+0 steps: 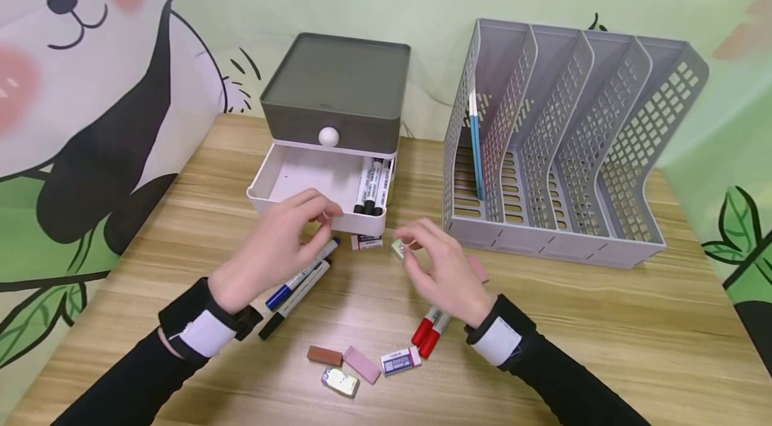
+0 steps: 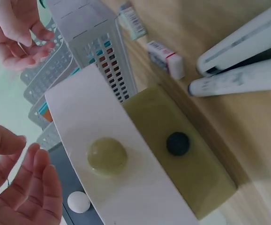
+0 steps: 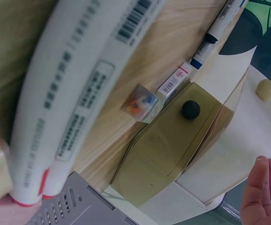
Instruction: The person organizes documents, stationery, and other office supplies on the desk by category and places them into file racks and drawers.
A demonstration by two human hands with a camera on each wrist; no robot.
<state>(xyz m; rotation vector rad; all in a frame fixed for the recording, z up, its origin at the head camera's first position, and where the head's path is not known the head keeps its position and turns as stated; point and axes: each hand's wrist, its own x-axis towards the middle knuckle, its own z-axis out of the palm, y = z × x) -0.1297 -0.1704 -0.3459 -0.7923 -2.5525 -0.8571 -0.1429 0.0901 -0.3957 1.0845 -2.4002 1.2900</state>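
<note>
My left hand hovers by the front of the pulled-out white drawer, its fingers loosely bent and nothing between them; the drawer's knob is free. My right hand is above the table, fingers relaxed and empty. Near its fingertips a small green eraser lies on the wood, apart from the hand in the left wrist view. Beside it is a white-sleeved eraser, partly hidden by the drawer in the head view. Several black-capped markers lie at the drawer's right side.
A blue marker and a black marker lie below my left hand. Red markers and a pink eraser are near my right. Several erasers, one brown, lie in front. A grey file rack stands right.
</note>
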